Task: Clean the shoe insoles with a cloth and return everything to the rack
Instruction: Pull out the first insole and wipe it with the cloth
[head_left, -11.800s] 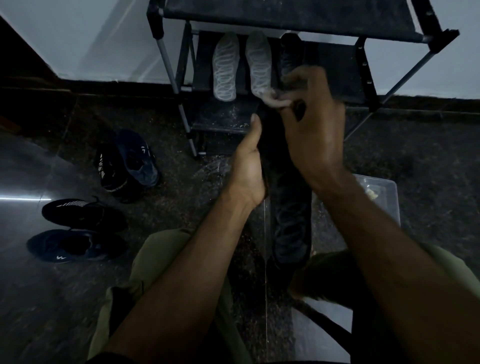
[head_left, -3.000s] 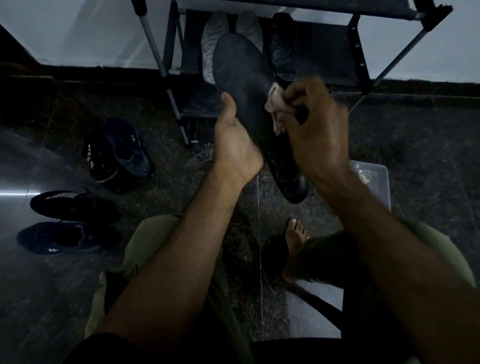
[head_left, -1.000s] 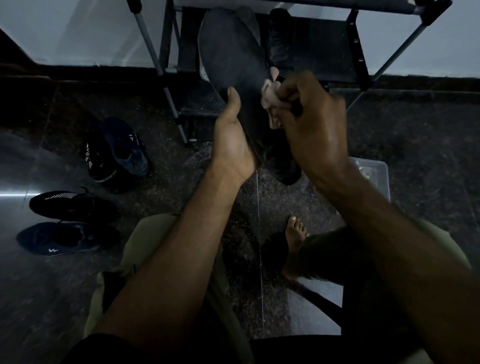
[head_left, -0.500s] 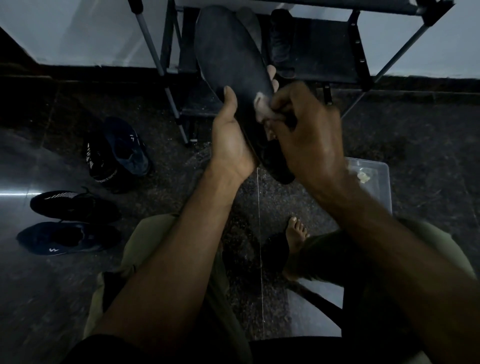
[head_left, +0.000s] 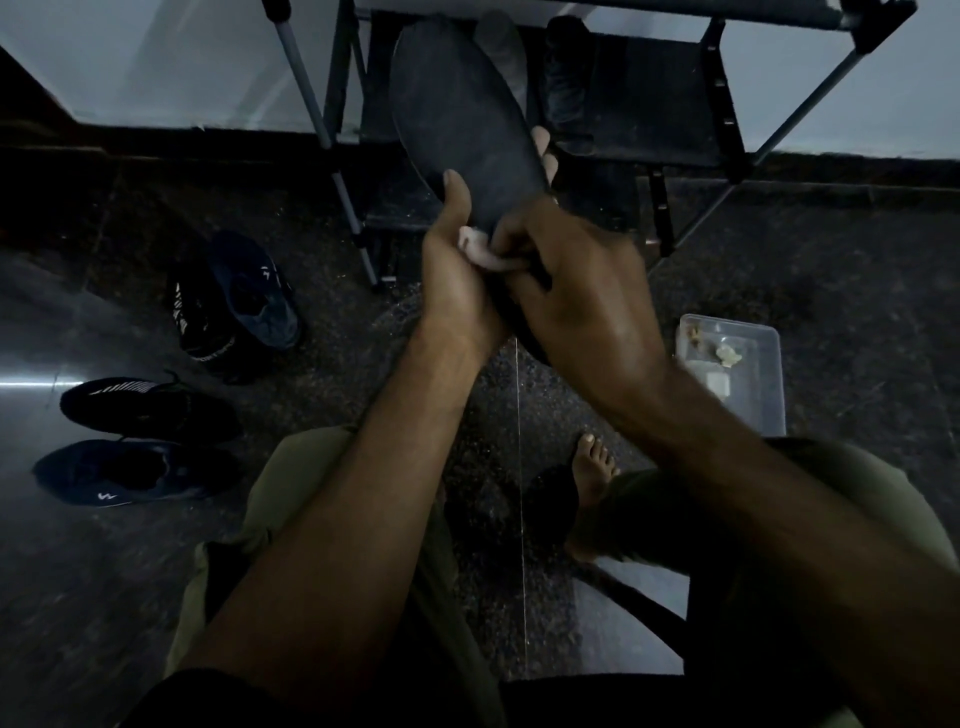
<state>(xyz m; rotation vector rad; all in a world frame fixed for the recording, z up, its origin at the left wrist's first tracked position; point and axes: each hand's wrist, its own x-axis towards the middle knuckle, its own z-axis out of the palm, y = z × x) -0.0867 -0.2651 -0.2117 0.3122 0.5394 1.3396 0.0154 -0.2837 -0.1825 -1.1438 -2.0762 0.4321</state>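
Plainly the wiping step is in hand. The left hand (head_left: 457, 280) grips the dark insole (head_left: 462, 130) from underneath, thumb laid over its near edge and fingertips showing past the far edge, so the insole stands tilted with its toe end up in front of the rack (head_left: 727, 98). The right hand (head_left: 576, 280) has its fingers curled round a small pale cloth (head_left: 480, 249), pinching it against the heel end of the insole, close against the left palm.

On the rack's lower shelf, behind the held insole, one pale insole (head_left: 501, 49) and one dark insole (head_left: 566, 73) lean upright. Four dark shoes (head_left: 156, 405) lie on the floor well to the left of the rack, and a clear plastic box (head_left: 748, 364) with scraps in it sits on the floor to the rack's near right.

Next, I judge, comes either another pass up the face or, if the heel is done, setting this insole back on the shelf beside the others; that calls for the left hand to keep hold while the cloth lifts away.

Compared with half a second ago, the cloth hand has slid down from the insole's middle to its heel. Three seconds ago it worked higher up the sole, and the insole was held lower against the rack.
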